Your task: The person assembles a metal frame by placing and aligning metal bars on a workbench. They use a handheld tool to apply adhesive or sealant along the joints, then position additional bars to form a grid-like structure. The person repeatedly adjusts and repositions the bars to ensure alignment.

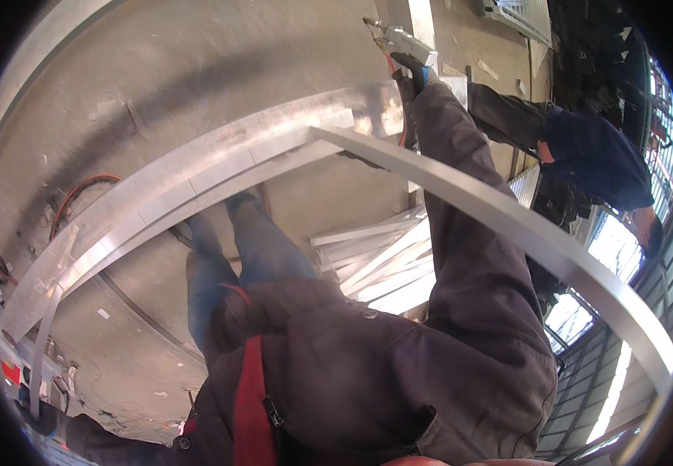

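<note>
At lower left, the gloved left hand [40, 419] meets a thin metal strip [41, 349] (whether it grips, I cannot tell). Rightward runs a long metal beam [189, 172]; farther right, the gloved right hand [409, 68] grasps a grey tool [414, 45], above a pale metal bar [507, 208].

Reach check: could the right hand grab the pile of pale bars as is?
Probably not: the right hand looks taken up with a silver tool, well clear of the pile of pale bars.

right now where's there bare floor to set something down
Concrete floor beyond the long metal beam, left of the right hand, looks mostly bare. Crowded: right of the legs, where loose metal bars pile.
</note>
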Available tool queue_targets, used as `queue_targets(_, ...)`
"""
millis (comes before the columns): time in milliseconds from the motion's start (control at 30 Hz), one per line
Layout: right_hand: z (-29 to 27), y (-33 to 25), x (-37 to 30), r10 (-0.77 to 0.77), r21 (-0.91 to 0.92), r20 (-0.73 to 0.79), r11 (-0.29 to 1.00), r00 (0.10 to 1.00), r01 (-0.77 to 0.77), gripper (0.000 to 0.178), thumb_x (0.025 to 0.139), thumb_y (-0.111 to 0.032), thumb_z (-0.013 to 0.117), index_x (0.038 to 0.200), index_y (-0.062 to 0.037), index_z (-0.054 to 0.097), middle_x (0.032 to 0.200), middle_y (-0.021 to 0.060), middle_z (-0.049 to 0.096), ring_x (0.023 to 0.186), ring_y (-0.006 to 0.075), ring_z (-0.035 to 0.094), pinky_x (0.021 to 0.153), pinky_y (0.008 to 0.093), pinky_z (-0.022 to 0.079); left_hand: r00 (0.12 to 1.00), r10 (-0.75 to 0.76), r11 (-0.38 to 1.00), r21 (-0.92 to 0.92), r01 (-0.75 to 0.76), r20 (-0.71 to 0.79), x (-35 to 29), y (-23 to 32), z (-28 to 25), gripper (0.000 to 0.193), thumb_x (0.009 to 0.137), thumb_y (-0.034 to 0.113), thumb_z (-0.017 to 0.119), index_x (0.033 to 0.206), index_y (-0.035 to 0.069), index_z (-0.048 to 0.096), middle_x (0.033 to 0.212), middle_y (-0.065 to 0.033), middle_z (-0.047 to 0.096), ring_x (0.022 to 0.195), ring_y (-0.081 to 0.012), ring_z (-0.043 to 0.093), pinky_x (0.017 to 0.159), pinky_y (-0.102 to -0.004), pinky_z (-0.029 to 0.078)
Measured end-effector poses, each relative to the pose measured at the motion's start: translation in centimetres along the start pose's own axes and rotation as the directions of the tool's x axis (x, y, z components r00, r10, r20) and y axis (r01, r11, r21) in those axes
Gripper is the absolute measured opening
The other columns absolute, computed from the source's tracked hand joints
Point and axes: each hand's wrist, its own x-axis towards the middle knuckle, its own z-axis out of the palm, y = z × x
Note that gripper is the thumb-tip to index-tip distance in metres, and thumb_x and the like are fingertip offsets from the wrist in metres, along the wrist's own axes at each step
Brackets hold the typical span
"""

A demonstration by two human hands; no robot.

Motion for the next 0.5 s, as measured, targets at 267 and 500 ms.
queue_targets(267,1.9,0.0,2.1,0.695,0.275,0.270,0.607,0.666,-0.746,0.042,0.093,-0.019,0.067,0.133,-0.0099,0.061,0.105,0.0115,0.067,0.084,0.0200,0.065,0.071,0.0316,0.052,0.823,0.114,0.934,0.223,-0.280,0.556,-3.6,0.4,2.4,0.073,0.093,0.008,0.072,0.154,-0.007,0.034,0.146,-0.0290,0.054,0.135,-0.0429,0.053,0.114,-0.0487,0.043)
queue_targets(500,1.6,-0.6,0.8,0.723,0.203,0.148,0.646,0.675,-0.736,0.061,0.087,-0.040,0.071,0.137,-0.0073,0.057,0.108,0.0172,0.071,0.087,0.0278,0.070,0.078,0.0386,0.055,0.734,0.248,0.659,0.445,-0.607,0.632,-1.8,-0.8,0.9,0.080,0.096,0.021,0.065,0.157,-0.007,0.022,0.150,-0.0321,0.048,0.138,-0.0448,0.050,0.120,-0.0554,0.037)
